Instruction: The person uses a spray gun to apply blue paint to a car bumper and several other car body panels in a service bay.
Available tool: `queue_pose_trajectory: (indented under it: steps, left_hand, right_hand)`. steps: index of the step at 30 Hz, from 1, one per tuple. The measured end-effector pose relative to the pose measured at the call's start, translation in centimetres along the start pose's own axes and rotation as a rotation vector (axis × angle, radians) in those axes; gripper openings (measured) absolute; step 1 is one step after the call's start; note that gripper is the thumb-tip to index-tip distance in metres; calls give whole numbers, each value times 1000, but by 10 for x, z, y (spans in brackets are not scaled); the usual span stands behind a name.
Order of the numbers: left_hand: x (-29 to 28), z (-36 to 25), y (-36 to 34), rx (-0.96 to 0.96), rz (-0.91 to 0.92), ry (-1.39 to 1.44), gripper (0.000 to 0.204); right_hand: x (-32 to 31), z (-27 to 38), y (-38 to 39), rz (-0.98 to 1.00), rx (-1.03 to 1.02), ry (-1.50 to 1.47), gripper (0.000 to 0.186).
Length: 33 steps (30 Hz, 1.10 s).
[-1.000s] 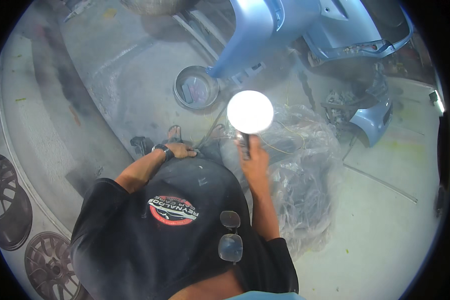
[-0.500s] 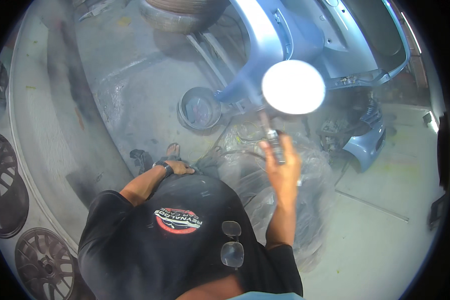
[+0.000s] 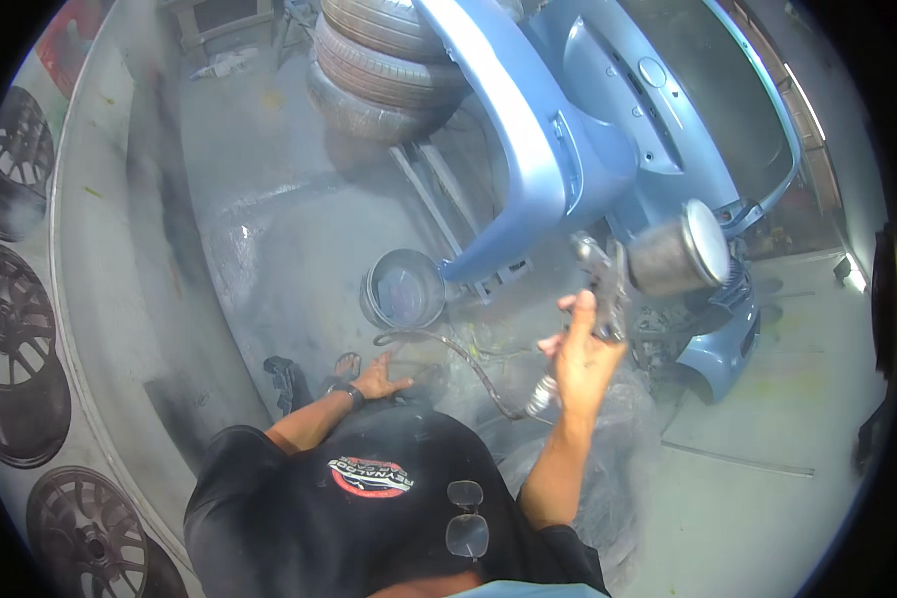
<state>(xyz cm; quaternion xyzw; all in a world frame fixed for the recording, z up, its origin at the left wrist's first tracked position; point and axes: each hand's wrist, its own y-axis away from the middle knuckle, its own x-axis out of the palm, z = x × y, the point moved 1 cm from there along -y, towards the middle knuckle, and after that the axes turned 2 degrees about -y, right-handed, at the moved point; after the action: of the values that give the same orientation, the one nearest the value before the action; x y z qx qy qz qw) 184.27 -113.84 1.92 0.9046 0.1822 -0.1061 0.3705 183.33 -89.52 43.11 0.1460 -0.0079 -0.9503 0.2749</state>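
My right hand (image 3: 585,361) is wrapped around a spray gun (image 3: 606,289), raised in front of me at the right. The gun is tilted, and its round metal cup (image 3: 668,257) leans out to the right. An air hose (image 3: 465,361) curves from below its handle toward the floor at the left. Beyond the gun, apart from it, stands a glossy light blue car bumper (image 3: 516,125). My left hand (image 3: 376,381) is low in front of my body, holding nothing, its fingers stretched and the thumb apart. A watch circles that wrist.
A bucket (image 3: 406,290) stands on the floor under the bumper's lower end. Stacked tires (image 3: 389,75) are behind it. A blue tailgate (image 3: 628,110) and a smaller blue panel (image 3: 720,354) stand right. Crumpled clear plastic (image 3: 608,468) lies beside me. Dark wheel rims (image 3: 8,317) line the left.
The spray gun has swung right and tilted, so its cup now shows from the side. My left hand has lifted off my leg and spread its fingers. The view has shifted upward.
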Motion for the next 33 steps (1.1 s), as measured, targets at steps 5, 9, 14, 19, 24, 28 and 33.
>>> queue_pose_trajectory:
  steps: [5, 9, 14, 19, 24, 28, 33]
  left_hand:
    - [-10, -28, -8, 43, -134, 95, 122]
    - [-10, -30, -22, 97, -198, 293, 116]
    - [-36, -26, 0, -77, 57, 98, 105]
    - [-21, 4, -6, -233, 129, -182, 110]
    - [-18, 0, -40, 103, -163, 12, 128]
    - [-33, -60, -42, 268, -107, -42, 109]
    - [-20, -49, -61, 253, 146, -18, 83]
  right_hand:
    - [94, 8, -45, 111, -54, -107, 31]
    - [128, 29, -52, 261, -147, -154, 34]
    - [75, 12, -39, 197, -84, -225, 27]
    - [-1, 20, -16, 19, -35, -189, 37]
    - [-30, 43, -27, -33, -62, -283, 41]
    - [-51, 48, -35, -115, -119, -283, 44]
    - [-86, 19, -36, -137, 4, -233, 47]
